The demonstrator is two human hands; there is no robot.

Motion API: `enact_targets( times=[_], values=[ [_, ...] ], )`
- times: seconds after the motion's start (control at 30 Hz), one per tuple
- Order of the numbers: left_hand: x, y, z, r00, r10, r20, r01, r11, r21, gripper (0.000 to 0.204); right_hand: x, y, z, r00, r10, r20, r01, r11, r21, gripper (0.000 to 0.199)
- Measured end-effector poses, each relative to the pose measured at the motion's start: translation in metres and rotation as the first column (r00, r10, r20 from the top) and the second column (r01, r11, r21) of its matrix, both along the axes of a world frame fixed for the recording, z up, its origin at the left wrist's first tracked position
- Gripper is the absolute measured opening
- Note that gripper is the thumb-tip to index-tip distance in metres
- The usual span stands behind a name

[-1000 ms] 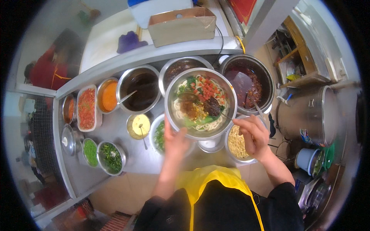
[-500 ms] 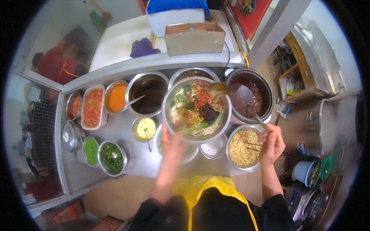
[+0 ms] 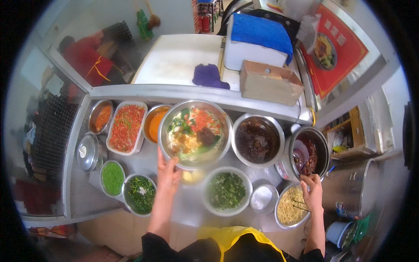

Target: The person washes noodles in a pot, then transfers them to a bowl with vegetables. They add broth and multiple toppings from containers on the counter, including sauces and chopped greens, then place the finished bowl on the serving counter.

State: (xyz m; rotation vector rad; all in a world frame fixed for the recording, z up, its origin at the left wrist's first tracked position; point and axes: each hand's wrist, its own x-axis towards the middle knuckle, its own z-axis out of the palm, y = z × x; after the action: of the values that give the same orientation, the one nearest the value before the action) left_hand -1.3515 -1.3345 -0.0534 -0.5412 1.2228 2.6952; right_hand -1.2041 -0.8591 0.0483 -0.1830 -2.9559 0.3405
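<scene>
The steel table (image 3: 188,208) is crowded with containers of toppings. The largest thing is the big steel bowl of noodles (image 3: 195,133), which is already dressed with green leaves, red chopped pieces and a dark spoonful. It is held just above the middle of the table, over a small yellow dish that it half hides.

To its right stand a bowl of dark sauce (image 3: 257,140) and a deep pot (image 3: 307,153) with a dark red content. To its left are a white tray of red chopped pieces (image 3: 126,127), a bowl of orange sauce (image 3: 155,123) and a lidded pot (image 3: 89,152). In front of it stands a bowl of chopped greens (image 3: 226,191), with a small steel cup (image 3: 262,198) beside it.

The left hand (image 3: 168,174) holds the noodle bowl at its near rim, its grip closed on the edge from below. The right hand (image 3: 312,192) is over the bowl of pale yellow bits (image 3: 290,212) at the right end, well apart from the noodles. Its grip is narrow around thin dark chopsticks (image 3: 299,204), whose tips lie in those bits.

I judge that the step in hand is dressing the noodles, with the yellow bits as the topping being picked up. Bringing them across calls for a firm pinch on the chopsticks and a level bowl, because only one hand supports it at one side.
</scene>
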Motion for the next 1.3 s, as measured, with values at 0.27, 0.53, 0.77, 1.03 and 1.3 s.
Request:
enact_targets(
  times=[0.27, 0.53, 0.77, 1.03, 1.3],
  values=[
    [-0.115, -0.095, -0.018, 0.998, 0.028, -0.050, -0.028, 1.000, -0.013, 0.084, -0.234, -0.149, 0.002, 0.927, 0.366, -0.085, -0.372, 0.857, -0.356, 0.020],
    [-0.197, -0.136, -0.039, 1.000, 0.009, -0.001, -0.009, 1.000, 0.013, 0.085, -0.499, -0.238, -0.125, 0.961, 0.243, 0.133, -0.224, 0.964, -0.139, 0.019],
    [-0.233, -0.150, -0.035, 0.995, -0.077, 0.070, 0.078, 0.997, -0.020, 0.082, -0.548, -0.272, -0.121, 0.897, 0.335, -0.288, -0.442, 0.669, -0.598, 0.022],
    [-0.257, -0.131, -0.034, 0.998, -0.055, -0.001, 0.055, 0.998, -0.028, 0.079, -0.553, -0.313, -0.111, 0.865, 0.483, -0.135, -0.453, 0.635, -0.626, 0.022],
    [-0.270, -0.115, -0.034, 1.000, 0.023, 0.000, -0.023, 1.000, 0.021, 0.079, -0.509, -0.288, -0.131, 0.947, 0.320, -0.026, -0.090, 0.186, -0.978, 0.027]
  ],
)
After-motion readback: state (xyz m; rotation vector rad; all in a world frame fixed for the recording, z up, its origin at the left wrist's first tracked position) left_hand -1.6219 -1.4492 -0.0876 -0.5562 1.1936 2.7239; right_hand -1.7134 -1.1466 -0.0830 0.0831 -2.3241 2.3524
